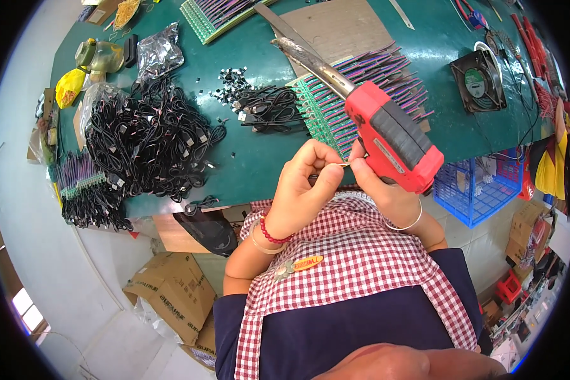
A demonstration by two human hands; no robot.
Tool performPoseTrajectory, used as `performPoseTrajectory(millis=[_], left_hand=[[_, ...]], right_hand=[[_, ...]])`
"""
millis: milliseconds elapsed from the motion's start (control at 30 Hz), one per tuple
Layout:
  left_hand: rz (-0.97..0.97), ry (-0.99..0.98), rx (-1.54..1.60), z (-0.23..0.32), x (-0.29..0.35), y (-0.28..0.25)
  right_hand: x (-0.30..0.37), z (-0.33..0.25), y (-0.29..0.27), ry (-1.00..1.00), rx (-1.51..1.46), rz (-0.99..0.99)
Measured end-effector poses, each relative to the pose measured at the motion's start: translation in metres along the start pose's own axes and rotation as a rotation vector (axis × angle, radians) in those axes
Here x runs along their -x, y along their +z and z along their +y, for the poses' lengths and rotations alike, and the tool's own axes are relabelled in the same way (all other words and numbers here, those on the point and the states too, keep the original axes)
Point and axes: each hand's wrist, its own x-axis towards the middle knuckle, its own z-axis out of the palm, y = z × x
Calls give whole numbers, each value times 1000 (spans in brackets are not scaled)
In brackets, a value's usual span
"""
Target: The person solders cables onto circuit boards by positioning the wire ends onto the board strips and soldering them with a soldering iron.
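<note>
My right hand (384,195) is closed around a red and black soldering gun (392,130). The gun's metal barrel and dark tip point to the upper left, over the green circuit boards (316,114) with purple and dark wires. My left hand (309,182) is closed in a pinch. Between its fingertips shows the end of a thin, pale wire (344,164), and the right thumb and finger meet it there. The rest of that wire is mostly hidden by the hands. Just beyond them lies a bundle of black USB cables (269,109).
A large heap of black cables (152,136) covers the left of the green table (247,168). Small black connectors (233,83) lie loose at mid-table. At the right stand a black fan (477,82) and, below the edge, a blue basket (468,196). Cardboard boxes (174,294) sit lower left.
</note>
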Motion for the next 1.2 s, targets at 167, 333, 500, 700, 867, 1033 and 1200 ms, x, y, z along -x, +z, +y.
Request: performPoseTrajectory(millis=[167,333,500,700,867,1033,1200], left_hand=[[33,-69,150,0,-3,-11],[-25,-112,134,-2,-4,-9],[-57,-255,73,10,-4,-8],[-78,-340,-6,16,-6,-9],[-136,-358,-32,19,-6,-13],[-160,-361,-40,25,-5,-11],[55,-17,-401,13,-2,-6]], right_hand=[[5,5,-6,-36,-42,81],[-8,8,-1,-25,-122,117],[-11,20,-9,-59,-6,-11],[-20,14,-14,-392,201,-94],[-21,20,-14,-574,366,-57],[-20,31,-18,-541,283,-126],[-9,25,-16,-269,212,-70]])
